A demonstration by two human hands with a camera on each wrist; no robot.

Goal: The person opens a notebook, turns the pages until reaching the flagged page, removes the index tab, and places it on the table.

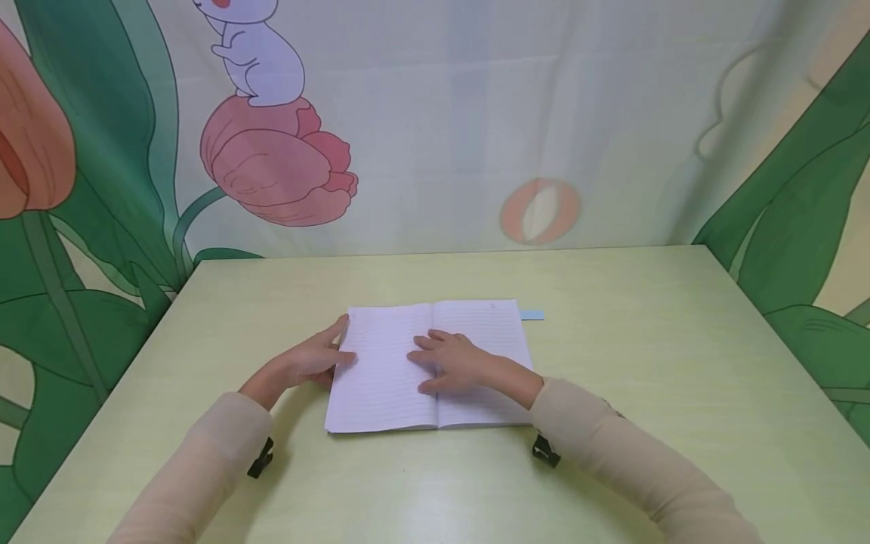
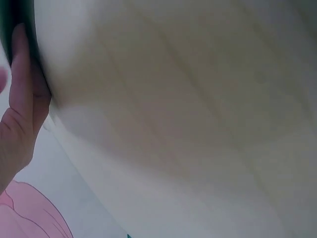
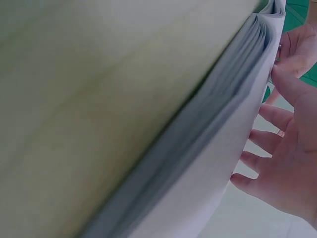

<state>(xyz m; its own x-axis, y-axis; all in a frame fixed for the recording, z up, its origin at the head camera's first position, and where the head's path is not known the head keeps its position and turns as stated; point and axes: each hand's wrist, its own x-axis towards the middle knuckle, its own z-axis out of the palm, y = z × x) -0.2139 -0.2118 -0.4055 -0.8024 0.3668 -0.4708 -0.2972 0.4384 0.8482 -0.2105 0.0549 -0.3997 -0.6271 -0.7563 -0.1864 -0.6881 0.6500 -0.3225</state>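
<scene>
An open notebook (image 1: 381, 400) with blank lined pages lies on the table, a light blue tab (image 1: 532, 315) sticking out past its upper right edge. At its left edge, my left hand (image 1: 313, 359) holds the pages, thumb on top and the other fingers partly hidden at the side. My right hand (image 1: 455, 363) rests across the middle fold, its fingers spread toward the left page. The right wrist view shows the notebook edge-on, its stacked pages (image 3: 198, 198) beside the spread right hand (image 3: 292, 168). In the left wrist view, the left hand (image 2: 20, 114) shows along the left margin.
The pale wooden table (image 1: 646, 325) surrounds the notebook. Behind it hangs a white curtain (image 1: 435, 151) printed with a rabbit, flowers and leaves. Black straps (image 1: 546, 451) hang under the beige sleeves (image 1: 632, 453).
</scene>
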